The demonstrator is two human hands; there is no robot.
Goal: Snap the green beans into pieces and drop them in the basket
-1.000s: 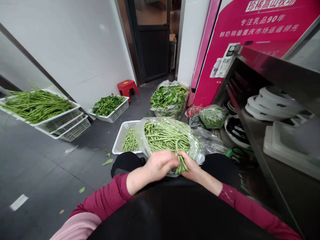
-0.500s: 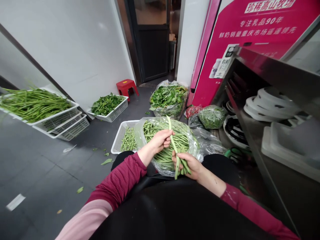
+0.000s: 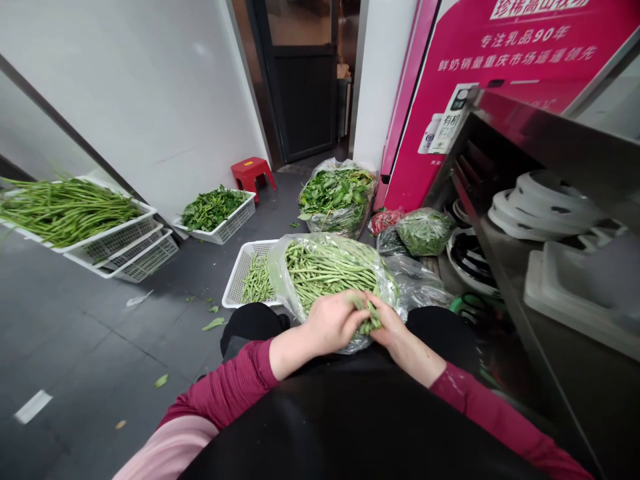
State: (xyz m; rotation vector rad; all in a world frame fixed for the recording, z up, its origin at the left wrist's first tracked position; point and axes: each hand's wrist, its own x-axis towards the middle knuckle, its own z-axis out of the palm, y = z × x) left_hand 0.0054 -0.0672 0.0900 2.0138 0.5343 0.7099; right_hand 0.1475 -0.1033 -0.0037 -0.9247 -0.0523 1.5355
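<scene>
My right hand (image 3: 393,327) is closed round a small bunch of green beans (image 3: 371,320), above the near right part of a clear plastic bag (image 3: 278,270). My left hand (image 3: 333,323) meets it from the left, its fingers curled and pinched on the beans at the bunch's upper end; the fingertips are slightly blurred. Many long green beans (image 3: 330,267) fill the open bag between my knees. Left of the bag, a white perforated basket (image 3: 234,283) holds short bean pieces (image 3: 257,279).
Leafy greens fill another plastic bag (image 3: 337,193) ahead and a white basket (image 3: 240,212) near a red stool (image 3: 253,175). Stacked baskets (image 3: 135,257) with long green stems stand at left. A metal shelf (image 3: 500,267) with white containers borders my right side. Scraps lie on the floor.
My left hand has moved down and right, from holding a long bean upright to meeting my right hand. The long bean no longer sticks up above the bunch.
</scene>
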